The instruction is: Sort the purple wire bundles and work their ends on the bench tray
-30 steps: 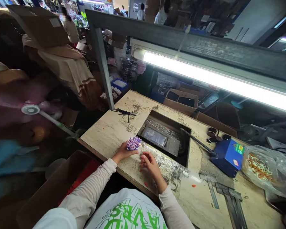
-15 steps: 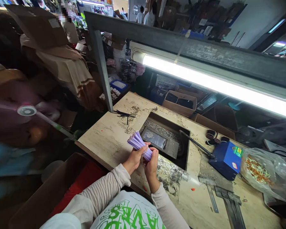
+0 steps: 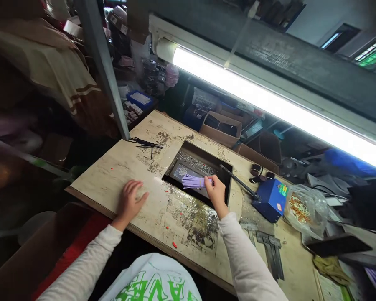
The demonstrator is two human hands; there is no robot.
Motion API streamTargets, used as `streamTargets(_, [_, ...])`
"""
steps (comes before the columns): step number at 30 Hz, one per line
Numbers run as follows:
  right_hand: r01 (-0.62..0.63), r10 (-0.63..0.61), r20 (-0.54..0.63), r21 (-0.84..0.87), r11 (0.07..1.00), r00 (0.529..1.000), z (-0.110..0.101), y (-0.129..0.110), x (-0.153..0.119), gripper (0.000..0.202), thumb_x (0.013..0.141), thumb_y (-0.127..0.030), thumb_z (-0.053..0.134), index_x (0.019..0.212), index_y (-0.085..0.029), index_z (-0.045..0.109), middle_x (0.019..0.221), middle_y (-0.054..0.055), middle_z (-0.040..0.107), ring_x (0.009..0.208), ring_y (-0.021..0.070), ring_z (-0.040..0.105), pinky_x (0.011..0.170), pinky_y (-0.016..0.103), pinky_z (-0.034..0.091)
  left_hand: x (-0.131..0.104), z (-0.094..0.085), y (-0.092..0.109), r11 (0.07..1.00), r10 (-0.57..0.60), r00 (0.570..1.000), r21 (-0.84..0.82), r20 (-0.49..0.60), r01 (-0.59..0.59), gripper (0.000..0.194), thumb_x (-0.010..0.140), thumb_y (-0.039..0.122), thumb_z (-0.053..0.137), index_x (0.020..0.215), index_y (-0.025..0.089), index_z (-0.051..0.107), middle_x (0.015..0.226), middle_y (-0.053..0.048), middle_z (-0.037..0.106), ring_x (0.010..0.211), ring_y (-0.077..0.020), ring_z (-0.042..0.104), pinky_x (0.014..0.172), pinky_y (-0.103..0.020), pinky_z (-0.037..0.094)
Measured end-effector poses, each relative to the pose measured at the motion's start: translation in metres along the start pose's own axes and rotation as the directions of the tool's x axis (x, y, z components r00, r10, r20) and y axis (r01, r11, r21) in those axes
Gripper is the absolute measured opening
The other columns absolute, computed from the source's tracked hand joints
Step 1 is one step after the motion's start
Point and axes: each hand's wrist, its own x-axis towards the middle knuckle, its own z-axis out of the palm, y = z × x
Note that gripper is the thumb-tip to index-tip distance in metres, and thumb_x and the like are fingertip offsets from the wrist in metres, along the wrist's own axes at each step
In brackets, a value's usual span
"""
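Observation:
My right hand [image 3: 215, 190] grips a bundle of thin purple wires [image 3: 192, 181] near its right end, where a band goes round it. Its loose ends fan out to the left, over a rectangular opening [image 3: 228, 196] in the worktable [image 3: 97, 167]. Down in that opening sits a grey metal tray [image 3: 181, 170] with a shiny surface, partly hidden by the wires. My left hand [image 3: 132, 201] holds nothing; with fingers apart, it is low over the bare wood left of the opening. Small red bits [image 3: 174, 245] lie along the near edge.
Black strips [image 3: 146, 143] lie at the table's far left corner. A dark rod [image 3: 238, 182] leans from the opening to a blue box [image 3: 269, 200]. Beside that is a plastic bag of wire scraps [image 3: 301, 209]. A lit tube lamp [image 3: 269, 100] spans low overhead; flat metal pieces [image 3: 271, 251] lie right.
My left hand has let go of the purple wires and moved left over the table. The right hand has carried the bundle over the opening, turning it sideways. The view has shifted.

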Motion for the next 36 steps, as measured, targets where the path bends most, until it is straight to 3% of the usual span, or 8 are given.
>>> streamTargets(4, [0.169, -0.120, 0.184, -0.281, 0.945, 0.976, 0.007, 0.014, 0.030, 0.035, 0.092, -0.044, 0.040, 0.083, -0.018, 0.062, 0.081, 0.006, 0.063, 0.073, 0.0165, 0.056, 0.066, 0.025, 0.036, 0.003, -0.012, -0.019, 0.970, 0.124, 0.992, 0.204, 0.037, -0.129, 0.032, 0.082, 0.034, 0.060, 0.109, 0.016, 0.061, 0.118, -0.015, 0.060, 0.127, -0.0328, 0.043, 0.105, -0.053, 0.038])
streamTargets(11, [0.267, -0.032, 0.385, -0.574, 0.774, 0.922, 0.033, 0.023, 0.056, 0.036, 0.096, -0.045, 0.036, 0.103, -0.020, 0.061, 0.097, 0.008, 0.063, 0.077, 0.0171, 0.059, 0.062, 0.025, 0.034, 0.002, -0.005, -0.018, 0.961, 0.148, 0.989, 0.234, 0.027, -0.150, 0.029, 0.082, 0.032, 0.060, 0.108, 0.018, 0.061, 0.118, -0.013, 0.060, 0.126, -0.0314, 0.045, 0.104, -0.051, 0.041])
streamTargets(19, [0.328, -0.020, 0.446, -0.626, 0.707, 0.895, 0.050, 0.027, 0.071, 0.036, 0.097, -0.046, 0.035, 0.107, -0.021, 0.059, 0.099, 0.008, 0.062, 0.077, 0.0183, 0.062, 0.063, 0.026, 0.037, 0.004, -0.008, -0.014, 0.964, 0.127, 0.991, 0.231, 0.039, -0.132, 0.024, 0.084, 0.031, 0.058, 0.103, 0.018, 0.062, 0.116, -0.013, 0.061, 0.124, -0.0311, 0.046, 0.103, -0.049, 0.042])
streamTargets(36, [0.355, 0.004, 0.485, -0.647, 0.675, 0.875, 0.059, 0.026, 0.083, 0.035, 0.097, -0.045, 0.035, 0.110, -0.022, 0.059, 0.100, 0.009, 0.062, 0.076, 0.0199, 0.063, 0.064, 0.028, 0.039, 0.003, -0.005, -0.022, 0.958, 0.139, 0.989, 0.248, 0.044, -0.146, 0.024, 0.082, 0.030, 0.061, 0.103, 0.019, 0.061, 0.117, -0.011, 0.061, 0.124, -0.0293, 0.047, 0.103, -0.047, 0.042])
